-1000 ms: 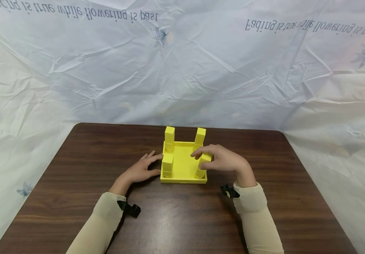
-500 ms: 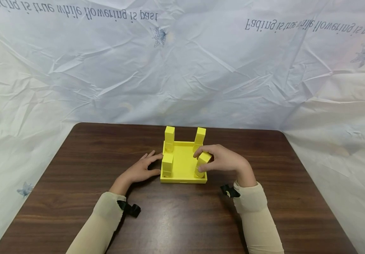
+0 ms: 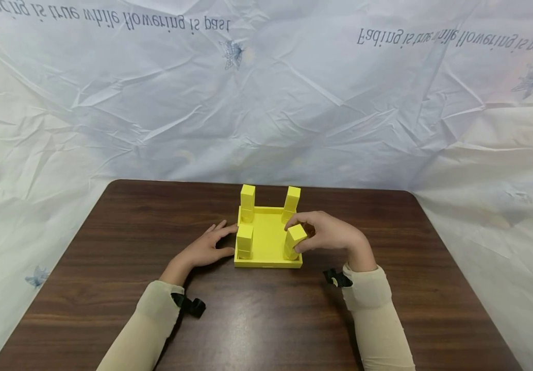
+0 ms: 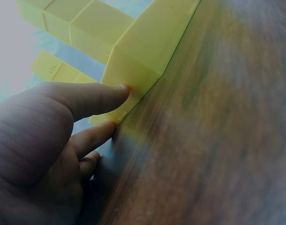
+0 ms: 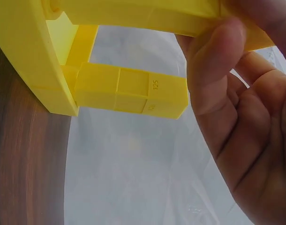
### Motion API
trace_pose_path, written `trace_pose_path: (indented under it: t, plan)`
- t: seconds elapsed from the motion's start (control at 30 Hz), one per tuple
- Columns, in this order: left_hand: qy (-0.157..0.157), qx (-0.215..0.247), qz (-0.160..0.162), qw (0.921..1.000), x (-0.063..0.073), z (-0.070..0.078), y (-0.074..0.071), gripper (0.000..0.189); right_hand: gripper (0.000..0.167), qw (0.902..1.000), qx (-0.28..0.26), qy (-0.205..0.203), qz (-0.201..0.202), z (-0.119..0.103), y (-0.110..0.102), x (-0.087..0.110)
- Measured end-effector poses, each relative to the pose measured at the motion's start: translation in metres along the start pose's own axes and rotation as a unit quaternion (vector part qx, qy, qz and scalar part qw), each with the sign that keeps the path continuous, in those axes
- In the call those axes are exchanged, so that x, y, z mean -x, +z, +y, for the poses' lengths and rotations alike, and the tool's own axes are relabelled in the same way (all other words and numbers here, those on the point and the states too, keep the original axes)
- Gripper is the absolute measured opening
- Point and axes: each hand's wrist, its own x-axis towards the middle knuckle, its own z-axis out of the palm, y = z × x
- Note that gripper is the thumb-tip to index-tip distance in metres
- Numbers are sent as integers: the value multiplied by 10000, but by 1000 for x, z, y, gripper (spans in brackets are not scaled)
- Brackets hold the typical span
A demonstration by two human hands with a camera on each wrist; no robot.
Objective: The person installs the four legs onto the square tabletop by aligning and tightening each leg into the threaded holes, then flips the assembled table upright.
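Note:
A yellow square tray (image 3: pixel 266 234) with a raised rim carries upright yellow posts at its corners. My right hand (image 3: pixel 331 232) pinches the near right post (image 3: pixel 294 240) between thumb and fingers, close to its top. In the right wrist view the thumb (image 5: pixel 218 51) presses on that post's side. My left hand (image 3: pixel 206 250) lies at the tray's left side with extended fingers. In the left wrist view its thumb (image 4: pixel 103 97) touches the tray wall (image 4: pixel 138 61), and a fingertip meets the lower edge.
The near left post (image 3: pixel 245 241), far left post (image 3: pixel 247 202) and far right post (image 3: pixel 292 202) stand at the other corners. Another post (image 5: pixel 133 91) shows embossed numbers in the right wrist view. The dark wooden table (image 3: pixel 248 319) backs onto a white printed sheet (image 3: pixel 266 113).
The right thumb and fingers have shifted slightly right on the near right post. Its top has turned and moved a little left. My left hand and the tray keep their places.

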Motion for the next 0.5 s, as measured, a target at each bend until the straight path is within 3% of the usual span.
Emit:
trace_pose_path:
  t: [0.5]
  plan:
    - [4,5,-6,10000,0,-2,0,68,38,9994,236,-225,-118,5,5,-5]
